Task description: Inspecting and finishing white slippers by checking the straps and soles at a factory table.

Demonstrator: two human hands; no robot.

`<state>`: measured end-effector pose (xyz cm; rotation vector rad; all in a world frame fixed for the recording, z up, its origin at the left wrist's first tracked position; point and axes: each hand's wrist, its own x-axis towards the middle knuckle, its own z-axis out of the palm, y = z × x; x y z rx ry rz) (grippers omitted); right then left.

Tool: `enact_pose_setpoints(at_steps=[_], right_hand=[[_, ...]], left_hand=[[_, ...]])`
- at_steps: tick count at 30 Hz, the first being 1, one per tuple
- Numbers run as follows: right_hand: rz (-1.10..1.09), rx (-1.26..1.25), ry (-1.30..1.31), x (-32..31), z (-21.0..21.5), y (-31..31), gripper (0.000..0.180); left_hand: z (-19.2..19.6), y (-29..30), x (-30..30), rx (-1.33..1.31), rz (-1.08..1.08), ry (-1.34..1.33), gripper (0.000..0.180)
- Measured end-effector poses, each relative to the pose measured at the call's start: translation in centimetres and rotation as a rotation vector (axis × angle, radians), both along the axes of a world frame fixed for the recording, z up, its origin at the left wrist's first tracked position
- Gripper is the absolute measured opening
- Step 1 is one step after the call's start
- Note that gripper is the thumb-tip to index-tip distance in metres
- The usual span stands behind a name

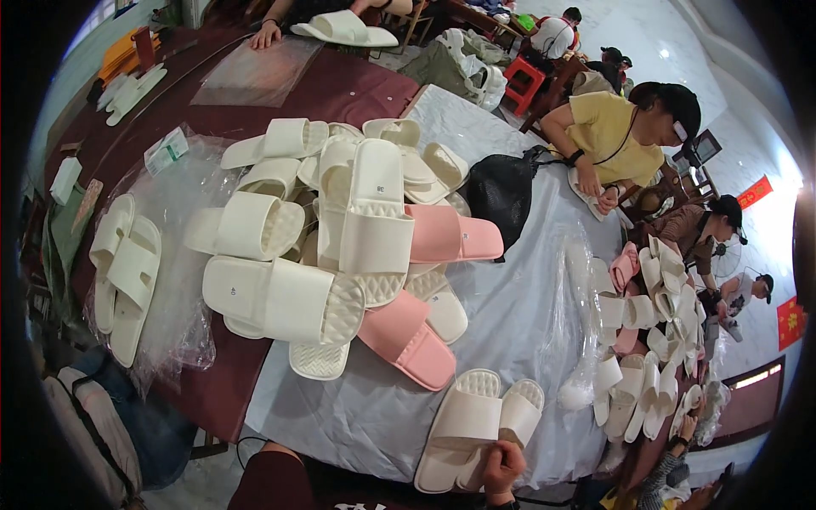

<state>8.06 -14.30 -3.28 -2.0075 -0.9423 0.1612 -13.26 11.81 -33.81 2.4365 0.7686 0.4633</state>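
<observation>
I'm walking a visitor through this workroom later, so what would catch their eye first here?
First, the big heap of cream slippers in the middle of the table, with two pink slippers standing out among them. Next, the right hand at the near edge, gripping a stacked pair of cream slippers. The left hand is out of view. To the right, a person in a yellow shirt handles another slipper.

Bright, even indoor lighting. Daylight enters at the upper left corner, and the pale floor (646, 34) at the upper right carries a soft sheen. Shadows under the pile of slippers (340, 246) are short and diffuse. Clear plastic bags (183, 255) on the surface (510, 323) show mild glare. Strong fisheye distortion: straight edges bow toward the rim, and a black vignette fills all four corners. The centre is sharp; figures near the right rim appear compressed and slightly soft.
</observation>
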Motion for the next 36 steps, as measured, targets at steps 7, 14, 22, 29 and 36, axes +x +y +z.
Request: enact_pose_setpoints(at_steps=[7,14,22,29,36], right_hand=[[0.032,-0.008,-0.09,-0.7,1.4,0.7,0.007],[0.054,0.053,-0.027,-1.1,0.5,-0.9,0.01],[0.131,0.076,-0.045,1.0,1.0,1.5,0.009],[0.086,0.155,0.049,1.7,1.5,-0.8,0.013],[-0.252,0.206,-0.092,7.9,2.6,0.0,0.018]], left_hand=[[2.6,2.0,-2.7,0.142,0.065,-0.003,0.039],[7.6,2.2,-8.4,0.313,0.155,0.021,0.039],[11.3,-14.2,-16.4,-0.126,-0.105,0.408,0.038],[34.3,-14.1,-9.1,-0.499,-0.28,0.107,0.033],[37.3,-7.9,1.8,-0.312,0.069,-0.131,0.03]])
